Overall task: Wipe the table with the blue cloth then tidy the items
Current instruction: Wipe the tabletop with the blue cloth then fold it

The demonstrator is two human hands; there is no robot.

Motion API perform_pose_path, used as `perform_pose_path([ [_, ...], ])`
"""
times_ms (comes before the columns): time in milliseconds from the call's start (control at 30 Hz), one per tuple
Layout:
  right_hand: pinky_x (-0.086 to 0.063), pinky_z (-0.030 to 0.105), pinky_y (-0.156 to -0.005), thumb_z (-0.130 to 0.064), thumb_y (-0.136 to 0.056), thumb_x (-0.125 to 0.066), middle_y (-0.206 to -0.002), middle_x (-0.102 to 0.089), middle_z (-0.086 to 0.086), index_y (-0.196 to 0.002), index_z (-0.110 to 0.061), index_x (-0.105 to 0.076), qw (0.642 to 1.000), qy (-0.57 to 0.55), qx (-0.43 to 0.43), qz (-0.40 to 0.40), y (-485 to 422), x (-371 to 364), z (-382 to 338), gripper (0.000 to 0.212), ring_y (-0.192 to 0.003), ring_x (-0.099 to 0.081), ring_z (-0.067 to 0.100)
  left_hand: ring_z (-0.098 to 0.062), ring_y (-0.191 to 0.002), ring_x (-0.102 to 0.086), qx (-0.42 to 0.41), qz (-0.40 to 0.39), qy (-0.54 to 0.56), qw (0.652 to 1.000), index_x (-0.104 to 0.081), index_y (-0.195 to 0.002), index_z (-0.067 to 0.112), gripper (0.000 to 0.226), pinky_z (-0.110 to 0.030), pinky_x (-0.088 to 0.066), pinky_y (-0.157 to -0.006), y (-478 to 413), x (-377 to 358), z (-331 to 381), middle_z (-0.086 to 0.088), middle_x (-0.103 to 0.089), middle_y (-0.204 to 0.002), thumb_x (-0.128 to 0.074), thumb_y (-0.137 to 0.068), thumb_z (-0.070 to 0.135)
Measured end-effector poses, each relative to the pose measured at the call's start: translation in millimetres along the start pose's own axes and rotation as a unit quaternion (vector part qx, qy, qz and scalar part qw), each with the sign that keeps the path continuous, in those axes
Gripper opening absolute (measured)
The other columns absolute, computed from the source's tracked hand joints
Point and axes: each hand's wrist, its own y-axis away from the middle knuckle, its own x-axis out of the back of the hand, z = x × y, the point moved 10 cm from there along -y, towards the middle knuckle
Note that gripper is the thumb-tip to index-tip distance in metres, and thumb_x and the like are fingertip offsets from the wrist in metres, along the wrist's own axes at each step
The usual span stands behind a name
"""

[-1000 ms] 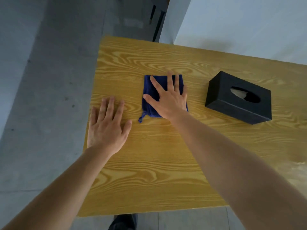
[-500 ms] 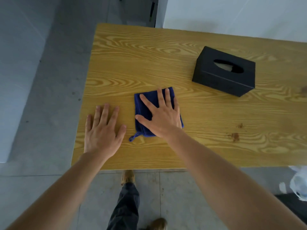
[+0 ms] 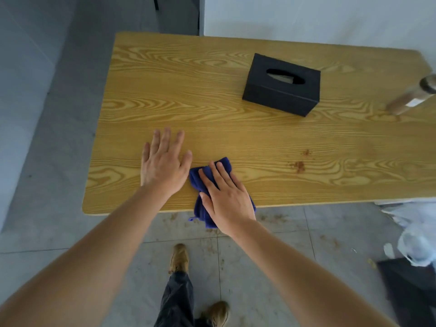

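**Cloth dragged back to the near edge of the table**

Since the earlier frames the blue cloth (image 3: 201,185) has travelled from mid-table toward the person and now hangs partly over the near edge, bunched rather than flat. The left hand has shifted too, so that it now sits just beside the cloth.

Nearest the camera, two brown shoes (image 3: 179,258) and a dark trouser leg stand on grey floor tiles (image 3: 271,232) speckled with brown crumbs under the table edge. A crumpled plastic bag (image 3: 415,249) lies on the floor at the right.

At the near edge, the right hand (image 3: 227,197) lies palm-down on the cloth, fingers extended and close together, pressing it flat rather than clutching it; the cloth's lower part and a small loop dangle below the table (image 3: 141,90) rim. The left hand (image 3: 162,165) rests flat on the bare wood just left of the cloth, fingers straight and slightly spread, holding nothing; its thumb nearly meets the cloth.

Further in, to the right of the cloth, brown stains (image 3: 299,164) mark the wood. Beyond them a black tissue box (image 3: 280,90) sits with its oval slot up. At the far right edge stands a blurred bottle (image 3: 410,97), tilted in this wide view.
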Motion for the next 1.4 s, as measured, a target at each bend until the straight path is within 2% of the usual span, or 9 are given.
perform_pose_path([
  [167,-0.043,0.043,-0.114,-0.035,-0.108,-0.043,-0.159,-0.048,0.003,-0.145,-0.018,-0.062,0.992,-0.120,0.001,0.037,39.8,23.2,22.3,0.044,-0.152,-0.036,0.016,-0.023,-0.160,0.014,-0.008,-0.027,0.008,1.000,0.005,-0.165,0.036,0.069,-0.050,0.004,-0.129,-20.6,-24.2,40.1,0.000,0.012,-0.175,-0.010,-0.103,0.063],
  [233,-0.043,0.042,-0.112,-0.029,-0.108,-0.048,-0.153,-0.055,-0.001,-0.140,-0.017,-0.066,0.975,-0.214,-0.040,0.044,46.7,33.2,44.9,0.038,-0.151,-0.039,0.011,-0.027,-0.160,0.013,-0.013,-0.016,-0.020,1.000,0.009,-0.165,0.032,0.072,-0.052,0.006,-0.128,-21.5,-36.3,43.6,-0.004,0.013,-0.174,-0.004,-0.102,0.064],
  [333,-0.034,0.022,-0.115,-0.020,-0.106,-0.048,-0.146,-0.053,-0.019,-0.136,-0.017,-0.069,0.950,-0.270,-0.106,0.115,43.0,69.8,83.4,0.037,-0.147,-0.039,-0.002,-0.030,-0.160,0.011,-0.017,0.006,-0.038,0.999,0.008,-0.165,0.028,0.075,-0.054,0.008,-0.127,-22.3,-44.9,41.3,-0.007,0.011,-0.174,0.000,-0.100,0.065],
  [400,-0.030,0.018,-0.115,-0.022,-0.108,-0.045,-0.148,-0.049,-0.021,-0.137,-0.017,-0.068,0.947,-0.253,-0.122,0.154,19.3,95.3,99.1,0.038,-0.144,-0.035,-0.012,-0.030,-0.160,0.009,-0.021,0.015,-0.034,0.999,0.005,-0.165,0.028,0.074,-0.055,0.007,-0.127,-22.9,-45.7,40.6,-0.007,0.009,-0.175,-0.002,-0.101,0.064],
  [467,-0.032,0.028,-0.113,-0.029,-0.109,-0.040,-0.154,-0.050,-0.011,-0.141,-0.017,-0.065,0.958,-0.208,-0.121,0.158,-25.0,110.3,104.9,0.043,-0.147,-0.036,-0.003,-0.031,-0.161,0.008,-0.024,0.021,-0.029,0.999,0.001,-0.166,0.027,0.073,-0.055,0.007,-0.127,-23.4,-45.3,41.6,-0.008,0.006,-0.175,-0.006,-0.102,0.062],
  [567,-0.028,0.039,-0.114,-0.036,-0.111,-0.036,-0.165,-0.041,0.004,-0.152,-0.019,-0.053,0.982,-0.115,-0.108,0.105,-106.9,103.1,107.4,0.047,-0.156,-0.029,0.018,-0.031,-0.161,0.008,-0.024,0.023,-0.024,0.999,-0.001,-0.166,0.026,0.071,-0.055,0.006,-0.127,-23.1,-45.5,42.7,-0.007,0.004,-0.175,-0.009,-0.103,0.058],
  [767,-0.014,0.044,-0.127,-0.049,-0.111,-0.028,-0.175,-0.014,0.002,-0.165,-0.030,-0.025,0.996,-0.004,-0.084,-0.027,-199.0,38.7,114.6,0.057,-0.161,-0.003,0.018,-0.032,-0.160,0.009,-0.029,0.020,-0.037,0.999,0.005,-0.166,0.024,0.068,-0.057,0.002,-0.128,-23.0,-47.5,41.8,-0.008,0.009,-0.175,-0.005,-0.104,0.052],
  [967,-0.006,0.054,-0.125,-0.074,-0.098,-0.022,-0.176,0.003,0.001,-0.158,-0.059,-0.006,0.995,0.033,-0.089,-0.037,-182.0,23.3,116.4,0.065,-0.161,0.009,0.022,-0.031,-0.161,0.004,-0.027,0.029,-0.041,0.998,-0.002,-0.166,0.024,0.067,-0.056,-0.001,-0.128,-19.9,-43.1,41.2,-0.009,0.000,-0.175,-0.004,-0.105,0.051],
  [1400,-0.002,0.057,-0.127,-0.083,-0.092,-0.025,-0.176,0.002,0.008,-0.162,-0.053,-0.008,0.998,0.039,-0.053,-0.022,-68.7,19.0,115.7,0.078,-0.161,0.010,0.030,-0.026,-0.161,0.006,0.000,0.013,-0.065,0.998,-0.001,-0.166,0.031,0.067,-0.052,0.000,-0.129,-17.9,-38.4,42.0,-0.003,0.001,-0.176,-0.006,-0.104,0.055],
])
